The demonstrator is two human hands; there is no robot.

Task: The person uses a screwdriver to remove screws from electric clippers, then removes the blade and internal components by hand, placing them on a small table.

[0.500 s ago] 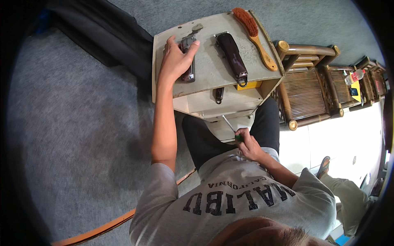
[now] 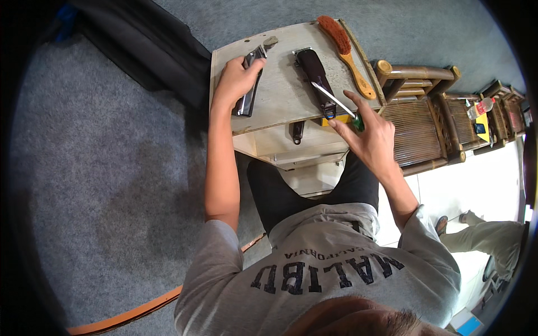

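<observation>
Pale wooden table (image 2: pixel 280 92): standing on grey carpet in front of the seated person, its top worn and whitish, a lower shelf showing beneath the near edge.
Left hand (image 2: pixel 235 78): resting on the table's left part, fingers curled together and clamped around the upper end of a silver hair clipper (image 2: pixel 249 84), which is lying flat along the tabletop.
Right hand (image 2: pixel 367 134): hovering just off the table's near right corner, thumb and fingers pinched on the green handle of a screwdriver (image 2: pixel 336 102); forefinger sticking out, the rest closed on the handle.
Screwdriver shaft: pointing up and to the left, its metal tip lying over the dark clipper; I cannot tell whether the tip is touching it.
Dark hair clipper (image 2: pixel 318 78): lying lengthwise at the middle of the tabletop, blade end pointing away from the person, well apart from the silver one.
Wooden brush (image 2: pixel 347 47): sitting along the right edge of the table, reddish bristles at the far end, handle pointing toward the person.
Small dark object (image 2: pixel 297 131): lying on the lower shelf under the tabletop edge; too small to identify.
Bamboo rack (image 2: pixel 426 106): standing just beside the table on the right.
Dark bag (image 2: pixel 151 45): slumping on the carpet to the left of the table.
</observation>
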